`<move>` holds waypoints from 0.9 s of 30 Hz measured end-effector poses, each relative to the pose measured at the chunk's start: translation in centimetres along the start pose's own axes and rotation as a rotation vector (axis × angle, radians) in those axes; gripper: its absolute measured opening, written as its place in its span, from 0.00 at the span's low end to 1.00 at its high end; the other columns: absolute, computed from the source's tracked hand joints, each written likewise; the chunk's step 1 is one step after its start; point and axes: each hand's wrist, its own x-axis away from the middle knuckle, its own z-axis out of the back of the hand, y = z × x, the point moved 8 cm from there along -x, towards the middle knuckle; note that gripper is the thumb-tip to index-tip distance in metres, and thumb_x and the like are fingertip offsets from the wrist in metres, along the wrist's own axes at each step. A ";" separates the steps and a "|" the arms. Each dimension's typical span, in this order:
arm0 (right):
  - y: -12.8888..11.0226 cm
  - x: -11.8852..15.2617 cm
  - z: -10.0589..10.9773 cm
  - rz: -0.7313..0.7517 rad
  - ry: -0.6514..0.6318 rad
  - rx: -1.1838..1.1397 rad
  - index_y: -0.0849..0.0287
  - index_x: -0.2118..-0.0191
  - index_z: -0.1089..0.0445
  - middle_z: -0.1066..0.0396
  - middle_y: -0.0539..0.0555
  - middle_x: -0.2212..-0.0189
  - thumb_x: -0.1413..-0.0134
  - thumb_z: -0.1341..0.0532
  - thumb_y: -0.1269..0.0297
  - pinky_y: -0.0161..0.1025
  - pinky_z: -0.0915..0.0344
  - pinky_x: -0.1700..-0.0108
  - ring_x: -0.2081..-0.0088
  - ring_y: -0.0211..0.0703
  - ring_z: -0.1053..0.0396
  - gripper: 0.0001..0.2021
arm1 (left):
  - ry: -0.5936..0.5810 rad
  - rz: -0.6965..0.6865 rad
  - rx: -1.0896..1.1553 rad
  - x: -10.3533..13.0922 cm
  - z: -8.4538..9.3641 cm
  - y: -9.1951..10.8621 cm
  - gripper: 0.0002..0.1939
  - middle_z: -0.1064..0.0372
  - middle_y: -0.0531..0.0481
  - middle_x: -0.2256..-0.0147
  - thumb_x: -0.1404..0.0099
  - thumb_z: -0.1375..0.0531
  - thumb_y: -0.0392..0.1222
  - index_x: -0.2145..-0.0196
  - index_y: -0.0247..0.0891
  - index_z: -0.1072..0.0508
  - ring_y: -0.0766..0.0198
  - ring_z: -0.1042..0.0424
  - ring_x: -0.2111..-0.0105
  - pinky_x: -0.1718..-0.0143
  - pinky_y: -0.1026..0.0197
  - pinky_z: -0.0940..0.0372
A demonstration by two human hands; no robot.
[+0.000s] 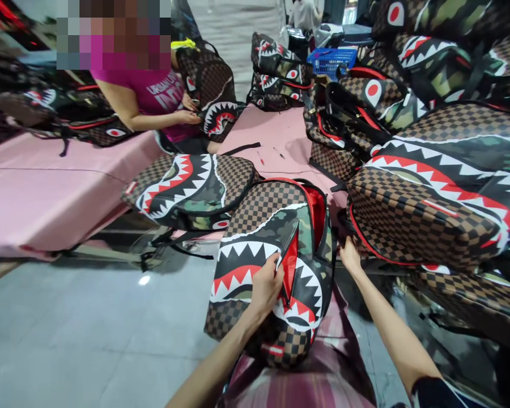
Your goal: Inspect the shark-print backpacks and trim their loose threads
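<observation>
A backpack (259, 226) with a brown check, camouflage and a shark-mouth print leans upright in front of me, its main compartment partly unzipped with red lining showing. My left hand (267, 283) is closed on the edge of its front pocket, whose slanted zip opening gapes and shows red inside. Just past the bag's right side, my right hand (350, 256) has its fingers bent together beside dark straps; what they hold, if anything, is hidden. Close to that hand lies a larger check-and-shark backpack (425, 221).
Another shark backpack (195, 187) lies on the pink table (276, 124), left of mine. Across it, a co-worker (153, 102) handles a backpack (216, 85). More bags (280, 68) are piled at the back and right, near a blue basket (332, 61). Two pens (279, 153) lie on the table.
</observation>
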 end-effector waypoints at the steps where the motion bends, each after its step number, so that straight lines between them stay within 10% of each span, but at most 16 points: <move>1: -0.3 -0.8 -0.4 0.010 0.004 0.001 0.65 0.46 0.40 0.35 0.66 0.51 0.46 0.49 0.69 0.48 0.39 0.52 0.50 0.55 0.36 0.21 | 0.015 0.003 0.018 0.1 0.1 0.0 0.18 0.37 0.55 0.79 0.39 0.51 0.38 0.52 0.35 0.32 0.68 0.37 0.80 0.75 0.67 0.42; 16: 5.3 3.6 -0.6 0.012 0.104 -0.076 0.64 0.44 0.41 0.31 0.62 0.52 0.42 0.50 0.60 0.43 0.37 0.52 0.52 0.51 0.32 0.23 | 0.136 0.007 0.106 1.9 3.6 0.4 0.22 0.41 0.57 0.81 0.41 0.49 0.48 0.54 0.34 0.32 0.69 0.41 0.82 0.78 0.67 0.43; 27: -4.3 -5.2 -1.8 0.225 0.084 -0.113 0.63 0.40 0.47 0.32 0.61 0.51 0.42 0.49 0.65 0.42 0.38 0.50 0.51 0.48 0.33 0.24 | 0.221 0.022 0.040 2.7 4.7 0.5 0.22 0.37 0.55 0.78 0.41 0.48 0.47 0.52 0.33 0.34 0.69 0.41 0.82 0.78 0.66 0.42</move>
